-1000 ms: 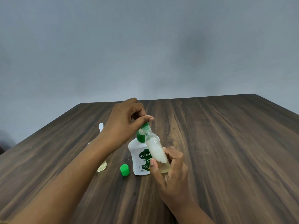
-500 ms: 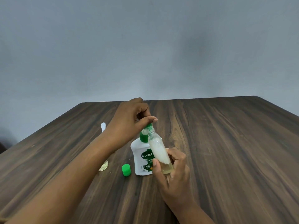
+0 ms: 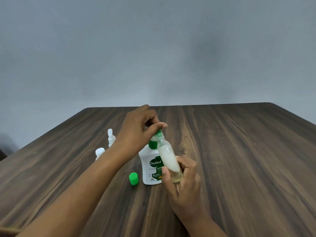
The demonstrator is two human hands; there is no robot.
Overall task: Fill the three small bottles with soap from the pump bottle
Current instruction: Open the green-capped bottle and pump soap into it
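A white pump bottle (image 3: 150, 165) with a green label and green pump head stands on the wooden table (image 3: 239, 159). My left hand (image 3: 136, 132) curls over the pump head, thumb on top. My right hand (image 3: 181, 182) grips a small clear bottle (image 3: 168, 158), tilted with its open mouth at the pump's nozzle. It holds white foamy soap with yellowish liquid at the base. Two other small bottles with white tops, one tall (image 3: 111, 137) and one short (image 3: 99, 152), stand to the left, partly hidden behind my left forearm.
A loose green cap (image 3: 133, 179) lies on the table just left of the pump bottle. A plain grey wall rises behind the table's far edge.
The view has shifted a little, so a second white-topped bottle now shows beside my left forearm. Both hands keep their hold; the small bottle stays at the nozzle.
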